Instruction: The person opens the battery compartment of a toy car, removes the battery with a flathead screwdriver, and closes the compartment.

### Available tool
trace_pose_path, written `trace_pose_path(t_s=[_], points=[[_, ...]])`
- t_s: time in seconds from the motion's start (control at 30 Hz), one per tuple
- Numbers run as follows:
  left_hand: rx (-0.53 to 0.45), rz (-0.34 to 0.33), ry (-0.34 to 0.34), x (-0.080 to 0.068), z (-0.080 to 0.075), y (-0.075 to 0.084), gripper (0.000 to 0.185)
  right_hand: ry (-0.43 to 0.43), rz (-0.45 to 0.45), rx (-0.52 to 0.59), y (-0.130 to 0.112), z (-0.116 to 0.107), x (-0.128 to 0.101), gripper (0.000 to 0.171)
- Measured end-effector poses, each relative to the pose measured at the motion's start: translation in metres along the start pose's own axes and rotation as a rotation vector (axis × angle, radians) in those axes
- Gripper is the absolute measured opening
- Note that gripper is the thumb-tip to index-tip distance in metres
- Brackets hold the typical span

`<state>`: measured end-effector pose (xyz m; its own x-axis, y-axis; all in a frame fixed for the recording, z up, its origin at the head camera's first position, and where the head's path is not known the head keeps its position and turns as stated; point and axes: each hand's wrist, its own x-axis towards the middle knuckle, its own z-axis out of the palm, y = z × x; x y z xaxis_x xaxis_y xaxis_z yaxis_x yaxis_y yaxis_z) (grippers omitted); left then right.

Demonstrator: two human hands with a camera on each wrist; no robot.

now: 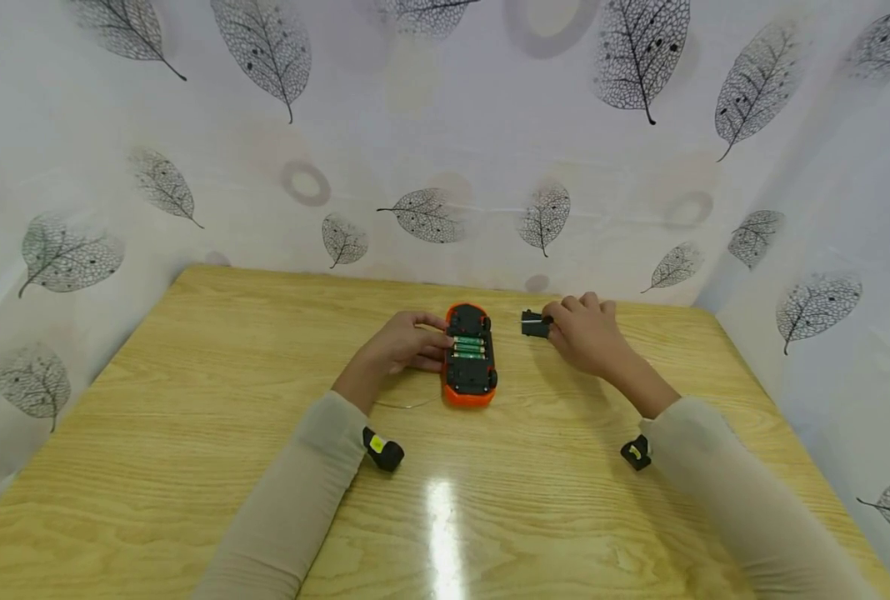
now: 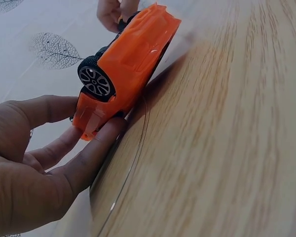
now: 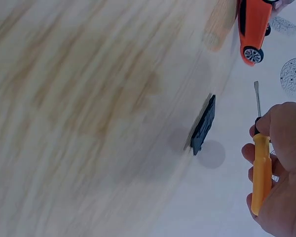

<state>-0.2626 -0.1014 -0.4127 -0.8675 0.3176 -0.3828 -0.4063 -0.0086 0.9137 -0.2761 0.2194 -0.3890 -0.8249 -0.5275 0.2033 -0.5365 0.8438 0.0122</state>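
The car (image 1: 471, 377) is upside down over the table (image 1: 190, 400), roof toward the wood, nearer the far edge than the near side and lengthwise to it; whether the roof fully rests there I cannot tell. The left hand (image 1: 407, 346) grips the car from the side facing the left edge, fingers and thumb around its body. The right hand (image 1: 586, 333) is closed around the yellow handle of a screwdriver (image 3: 261, 168), toward the far right corner; its tip is apart from the car.

In the car's underside an open bay (image 1: 470, 362) holds green batteries (image 1: 469, 347), lying crosswise side by side. The black cover (image 1: 533, 331) lies on the table just beside the right hand, between it and the car, well short of the right edge; the screwdriver tip stands off from it.

A short strip of wood separates the car from the far edge, where a leaf-print curtain (image 1: 445, 142) hangs. Broader wood runs toward the left edge and the near side. A thin strand (image 1: 407, 406) lies between the car and the left sleeve (image 1: 287, 492).
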Motion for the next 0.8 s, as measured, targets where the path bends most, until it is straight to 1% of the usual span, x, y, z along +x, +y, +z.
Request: trace_pose_path(t_s=[0.3, 0.47, 0.6, 0.8], points=[[0.012, -0.004, -0.011, 0.002, 0.000, -0.001, 0.044, 0.048, -0.020, 0.025, -0.023, -0.004, 0.004, 0.023], [0.023, -0.006, -0.008, 0.002, 0.001, -0.001, 0.044, 0.076, -0.056, 0.018, -0.030, -0.003, 0.003, 0.020], [0.020, 0.002, -0.009, 0.001, 0.001, 0.000, 0.043, 0.116, -0.093, 0.007, -0.033, -0.001, 0.002, 0.018], [0.020, 0.021, -0.013, -0.001, 0.000, 0.000, 0.042, 0.167, -0.154, -0.023, -0.037, 0.000, 0.002, 0.020]])
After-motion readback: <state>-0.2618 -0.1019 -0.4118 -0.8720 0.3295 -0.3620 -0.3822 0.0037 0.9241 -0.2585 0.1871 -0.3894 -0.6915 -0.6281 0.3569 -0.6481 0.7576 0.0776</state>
